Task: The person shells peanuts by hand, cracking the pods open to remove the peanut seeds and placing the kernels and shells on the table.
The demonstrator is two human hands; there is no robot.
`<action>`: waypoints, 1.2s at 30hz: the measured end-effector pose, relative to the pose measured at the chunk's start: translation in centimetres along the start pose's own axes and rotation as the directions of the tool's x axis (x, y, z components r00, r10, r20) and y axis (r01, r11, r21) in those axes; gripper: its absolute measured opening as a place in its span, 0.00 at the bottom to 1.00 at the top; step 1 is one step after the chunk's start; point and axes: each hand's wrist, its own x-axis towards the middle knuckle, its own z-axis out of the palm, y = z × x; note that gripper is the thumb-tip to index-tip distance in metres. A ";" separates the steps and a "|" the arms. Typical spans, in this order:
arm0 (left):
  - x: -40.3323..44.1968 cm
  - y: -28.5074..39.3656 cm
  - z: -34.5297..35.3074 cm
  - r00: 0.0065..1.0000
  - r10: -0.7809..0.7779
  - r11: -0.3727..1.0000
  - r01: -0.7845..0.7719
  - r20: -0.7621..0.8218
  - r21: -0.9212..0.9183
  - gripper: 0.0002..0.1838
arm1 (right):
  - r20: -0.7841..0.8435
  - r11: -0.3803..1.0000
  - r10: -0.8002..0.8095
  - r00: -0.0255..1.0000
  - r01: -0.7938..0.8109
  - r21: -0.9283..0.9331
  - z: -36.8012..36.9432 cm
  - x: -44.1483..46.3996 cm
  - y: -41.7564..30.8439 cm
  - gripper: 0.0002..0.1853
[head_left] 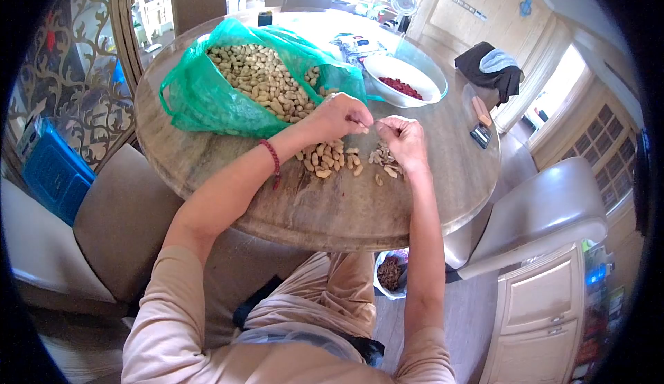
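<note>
Over the wooden table, my left hand (337, 117) and my right hand (404, 139) meet fingertip to fingertip, both closed in a pinch. Whatever sits between the fingers is too small and covered to make out. Beneath my left hand lies a small heap of unshelled peanuts (324, 160). Broken peanut shells (389, 164) are scattered just under my right hand. Behind my left hand, an open green plastic bag (200, 107) holds a large pile of peanuts (259, 76). A white bowl (423, 83) with dark red peanut kernels (400, 87) stands beyond my right hand.
The round wooden table (318, 221) also bears a printed packet (358, 47) at the back and a dark flat item (481, 134) by the right edge. A lined bin (391, 277) with brown waste stands below the front edge. Chairs (546, 211) surround the table.
</note>
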 end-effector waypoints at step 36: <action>0.0 2.2 1.1 0.970 -0.120 0.782 -0.038 -0.211 -0.622 0.06 | 0.352 0.595 0.014 0.936 -0.291 0.749 -0.9 0.0 -0.9 0.08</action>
